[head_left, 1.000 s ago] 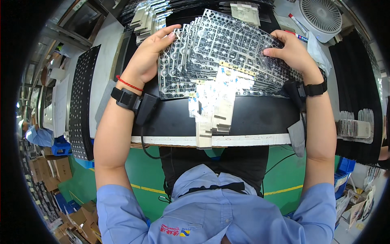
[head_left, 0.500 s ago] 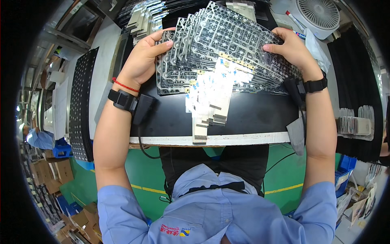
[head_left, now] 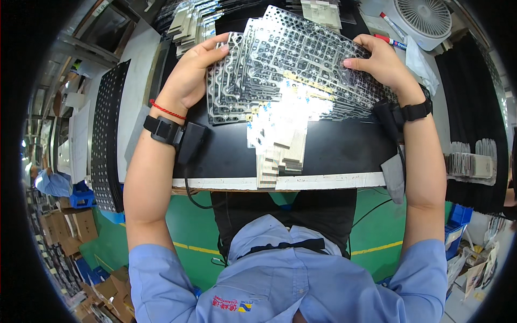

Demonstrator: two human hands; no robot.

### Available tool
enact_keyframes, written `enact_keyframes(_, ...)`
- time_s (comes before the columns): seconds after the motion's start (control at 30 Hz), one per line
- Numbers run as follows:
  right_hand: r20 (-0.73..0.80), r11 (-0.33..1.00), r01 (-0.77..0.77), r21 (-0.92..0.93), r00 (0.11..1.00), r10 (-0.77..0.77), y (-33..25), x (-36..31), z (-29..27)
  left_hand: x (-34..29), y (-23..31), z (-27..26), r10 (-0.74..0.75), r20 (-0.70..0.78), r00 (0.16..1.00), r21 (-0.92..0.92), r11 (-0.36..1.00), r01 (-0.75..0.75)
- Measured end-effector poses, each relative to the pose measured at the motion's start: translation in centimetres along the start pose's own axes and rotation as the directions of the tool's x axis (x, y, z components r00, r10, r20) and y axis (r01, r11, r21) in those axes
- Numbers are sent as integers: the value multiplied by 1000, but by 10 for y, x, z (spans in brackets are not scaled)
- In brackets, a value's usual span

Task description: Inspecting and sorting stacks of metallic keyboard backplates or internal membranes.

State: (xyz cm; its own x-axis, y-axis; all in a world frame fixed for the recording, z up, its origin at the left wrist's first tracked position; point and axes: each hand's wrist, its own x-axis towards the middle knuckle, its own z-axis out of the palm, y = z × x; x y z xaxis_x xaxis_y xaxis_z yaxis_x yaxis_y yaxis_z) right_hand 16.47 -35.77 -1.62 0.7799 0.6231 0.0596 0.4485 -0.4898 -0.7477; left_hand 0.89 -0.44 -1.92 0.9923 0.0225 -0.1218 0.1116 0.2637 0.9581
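A fanned stack of thin keyboard membrane sheets [head_left: 307, 51], clear with a dense black-and-silver dot pattern, rests over the black work surface [head_left: 344, 153]. My left hand [head_left: 196, 67] is closed on the stack's left edge, thumb on top and fingers mostly hidden behind. At the upper right edge, my right hand [head_left: 382, 67] grips the sheets, its thumb pressed on the top one. Pale connector tails [head_left: 280, 134] hang from the sheets toward me in an uneven bundle. Glare washes out part of them, and the bundle's lower end reaches the table's white front edge [head_left: 334, 181].
Behind the stack lie more pale-tailed sheets [head_left: 194, 24]. A white fan [head_left: 423, 24] and marker pens [head_left: 390, 41] stand at the back right. Black dotted sheets [head_left: 110, 134] are stacked at left; a pale bundle [head_left: 471, 166] lies on black material at right.
The upper sheets have shifted slightly left and fan out differently. My right hand has moved a little left with them, and my left thumb sits slightly higher.
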Motion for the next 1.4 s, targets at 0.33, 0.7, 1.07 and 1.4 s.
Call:
enact_keyframes(0.33,-3,999,-21,-43,1000,21,6,1,-12,2,-3,-9,63,122,991,39,997,-68)
enact_keyframes(0.7,2,998,-69,-6,998,69,12,3,-17,5,-9,-9,87,48,995,52,995,-90)
enact_keyframes(1.07,2,993,-107,-48,994,108,8,0,-22,2,-3,-7,50,68,996,9,999,-51)
enact_keyframes(1.4,-31,994,-99,-51,995,97,14,0,-25,3,-5,-12,40,94,995,10,999,-41)
